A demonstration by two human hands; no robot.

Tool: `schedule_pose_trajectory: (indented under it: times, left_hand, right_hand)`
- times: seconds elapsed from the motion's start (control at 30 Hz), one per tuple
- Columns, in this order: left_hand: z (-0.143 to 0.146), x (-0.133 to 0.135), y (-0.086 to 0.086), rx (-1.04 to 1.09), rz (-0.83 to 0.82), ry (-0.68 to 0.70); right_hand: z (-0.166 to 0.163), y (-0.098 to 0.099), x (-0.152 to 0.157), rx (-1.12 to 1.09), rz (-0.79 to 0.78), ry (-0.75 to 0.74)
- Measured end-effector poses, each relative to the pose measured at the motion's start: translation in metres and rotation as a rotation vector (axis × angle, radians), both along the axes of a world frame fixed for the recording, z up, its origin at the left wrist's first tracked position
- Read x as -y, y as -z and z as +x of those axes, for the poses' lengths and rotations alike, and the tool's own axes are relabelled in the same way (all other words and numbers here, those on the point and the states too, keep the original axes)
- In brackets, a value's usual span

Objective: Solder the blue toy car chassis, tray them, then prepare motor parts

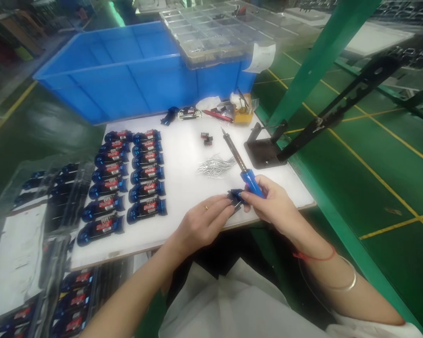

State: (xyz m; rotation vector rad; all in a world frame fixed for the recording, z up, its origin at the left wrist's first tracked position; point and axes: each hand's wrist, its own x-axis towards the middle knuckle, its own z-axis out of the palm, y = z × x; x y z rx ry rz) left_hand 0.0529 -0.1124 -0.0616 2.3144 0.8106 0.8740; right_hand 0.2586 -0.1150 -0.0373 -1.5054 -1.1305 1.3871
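My left hand [201, 223] pinches a small dark blue part [235, 195] near the front edge of the white table [183, 159]. My right hand [272, 203] touches the same part and also holds a blue-handled soldering iron [242, 168], its metal tip pointing up and away toward the back of the table. A heap of thin metal pins [215, 166] lies just beyond my hands. Two rows of blue toy-car bodies [127, 178] with red-and-silver inserts lie on the left half of the table.
A black soldering stand [264, 149] sits at the right edge. Small black parts [206, 138], a yellow box [243, 114] and a red pen lie at the back. Behind stand a blue crate [127, 70] and a clear compartment box [218, 33]. Trays of more cars [56, 188] sit left.
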Motion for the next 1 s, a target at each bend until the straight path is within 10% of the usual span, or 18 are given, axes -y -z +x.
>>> schedule_pose_trajectory:
  times: [0.13,0.43,0.67,1.0]
  left_hand:
    - [-0.002,-0.001,0.007,0.112,-0.014,-0.206]
    - [0.000,-0.003,0.006,0.660,-0.971,-0.290]
    - [-0.009,-0.013,0.007,0.772,-0.954,-0.486]
    - [-0.013,-0.006,0.022,0.558,-0.894,-0.391]
  right_hand:
    - [-0.001,0.005,-0.007,0.009,0.087,0.061]
    - [-0.015,-0.001,-0.026,0.148,0.161,0.001]
    - [-0.016,-0.008,-0.082,0.516,0.348,0.002]
    - [-0.052,0.017,-0.157,0.907,0.674,-0.224]
